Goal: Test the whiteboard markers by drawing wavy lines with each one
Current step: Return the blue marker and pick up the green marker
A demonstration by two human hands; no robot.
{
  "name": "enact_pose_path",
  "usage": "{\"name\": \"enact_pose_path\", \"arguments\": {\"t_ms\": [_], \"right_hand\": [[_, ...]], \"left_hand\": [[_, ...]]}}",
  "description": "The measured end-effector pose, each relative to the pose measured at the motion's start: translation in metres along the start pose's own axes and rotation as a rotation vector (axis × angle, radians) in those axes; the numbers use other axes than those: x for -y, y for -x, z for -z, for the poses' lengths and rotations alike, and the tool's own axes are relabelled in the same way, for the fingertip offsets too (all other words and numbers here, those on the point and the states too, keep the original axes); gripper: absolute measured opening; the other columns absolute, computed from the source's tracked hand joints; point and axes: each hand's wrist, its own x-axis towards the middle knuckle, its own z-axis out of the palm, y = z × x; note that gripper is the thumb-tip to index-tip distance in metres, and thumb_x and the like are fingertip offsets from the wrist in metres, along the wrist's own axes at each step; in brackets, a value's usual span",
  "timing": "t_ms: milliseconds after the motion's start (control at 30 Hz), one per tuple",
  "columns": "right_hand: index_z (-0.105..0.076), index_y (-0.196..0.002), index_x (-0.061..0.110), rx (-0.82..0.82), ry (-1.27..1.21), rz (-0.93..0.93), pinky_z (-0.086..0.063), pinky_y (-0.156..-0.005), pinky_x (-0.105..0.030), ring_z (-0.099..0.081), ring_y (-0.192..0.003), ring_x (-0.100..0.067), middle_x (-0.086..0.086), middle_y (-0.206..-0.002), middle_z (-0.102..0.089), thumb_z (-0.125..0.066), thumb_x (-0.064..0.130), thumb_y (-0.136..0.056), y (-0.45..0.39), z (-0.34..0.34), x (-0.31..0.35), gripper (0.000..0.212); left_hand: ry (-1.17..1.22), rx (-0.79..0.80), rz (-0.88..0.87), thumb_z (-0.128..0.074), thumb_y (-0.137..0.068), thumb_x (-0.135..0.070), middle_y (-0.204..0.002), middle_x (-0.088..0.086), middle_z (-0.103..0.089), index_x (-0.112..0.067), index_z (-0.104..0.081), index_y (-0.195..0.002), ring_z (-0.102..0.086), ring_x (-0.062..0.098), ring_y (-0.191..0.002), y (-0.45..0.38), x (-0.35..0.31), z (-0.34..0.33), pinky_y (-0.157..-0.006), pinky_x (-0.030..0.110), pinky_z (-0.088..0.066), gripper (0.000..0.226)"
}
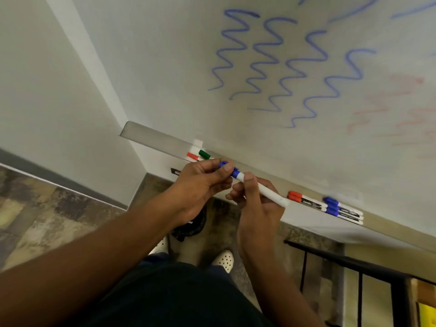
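Held marker: blue-capped marker (256, 186), white barrel, in front of the tray (151, 137)
Left hand (200, 182): pinches the blue cap
Right hand (254, 204): grips the barrel
Writing: tray markers' black lettering too blurred to read
Whiteboard (165, 67): blue wavy lines (278, 64), faint red marks (389, 107)
Tray: red markers (306, 201) and blue markers (342, 210) right; red and green caps (199, 155) left
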Motion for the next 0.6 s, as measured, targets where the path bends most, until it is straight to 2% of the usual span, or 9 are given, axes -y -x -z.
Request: {"name": "enact_pose_path", "arguments": {"t_ms": [133, 233, 367, 500, 600], "right_hand": [[-0.073, -0.101, 0.005, 0.064, 0.034, -0.059, -0.06, -0.071, -0.026, -0.067, -0.074, -0.017, -0.01, -0.081, -0.072, -0.065, 0.017, -0.101, 0.003, -0.016, -0.019, 0.014], [-0.07, -0.107, 0.005, 0.133, 0.118, -0.117, -0.062, -0.07, -0.028, -0.068, -0.077, -0.018, -0.012, -0.089, -0.074, -0.068, 0.013, -0.1, 0.004, -0.031, -0.046, 0.011], [-0.072, -0.107, 0.009, 0.027, 0.18, -0.163, -0.062, -0.071, -0.033, -0.07, -0.077, -0.018, -0.01, -0.092, -0.075, -0.07, 0.013, -0.1, 0.006, -0.035, -0.084, 0.009], [-0.074, -0.104, 0.009, 0.009, 0.304, -0.184, -0.065, -0.075, -0.034, -0.074, -0.078, -0.019, -0.006, -0.089, -0.077, -0.07, 0.014, -0.099, 0.01, -0.03, -0.116, 0.008], [-0.075, -0.102, 0.014, 0.052, 0.446, -0.179, -0.065, -0.07, -0.032, -0.076, -0.078, -0.019, -0.005, -0.089, -0.077, -0.074, 0.016, -0.097, 0.007, -0.022, -0.146, 0.006]], "left_hand": [[-0.015, -0.026, 0.035, -0.071, -0.089, -0.018, -0.117, 0.021, -0.073, -0.006, -0.078, -0.109, -0.067, 0.027, -0.1, 0.0, 0.001, 0.034, -0.094, 0.037, -0.058, 0.025], [0.005, -0.131, 0.088, -0.068, -0.094, -0.016, -0.112, 0.021, -0.074, -0.004, -0.076, -0.111, -0.068, 0.024, -0.098, -0.004, 0.014, 0.067, -0.093, 0.036, -0.059, 0.022], [0.021, -0.33, 0.179, -0.07, -0.093, -0.017, -0.101, 0.011, -0.075, -0.005, -0.074, -0.113, -0.07, 0.017, -0.09, -0.008, 0.034, 0.101, -0.082, 0.028, -0.06, 0.023], [-0.045, -0.381, 0.232, -0.073, -0.092, -0.017, -0.108, 0.012, -0.077, -0.01, -0.075, -0.111, -0.073, 0.018, -0.095, -0.01, 0.047, 0.128, -0.082, 0.028, -0.059, 0.02], [-0.134, -0.454, 0.277, -0.077, -0.09, -0.022, -0.112, 0.009, -0.075, -0.014, -0.072, -0.118, -0.072, 0.019, -0.103, -0.01, 0.053, 0.152, -0.087, 0.03, -0.06, 0.03]]}}
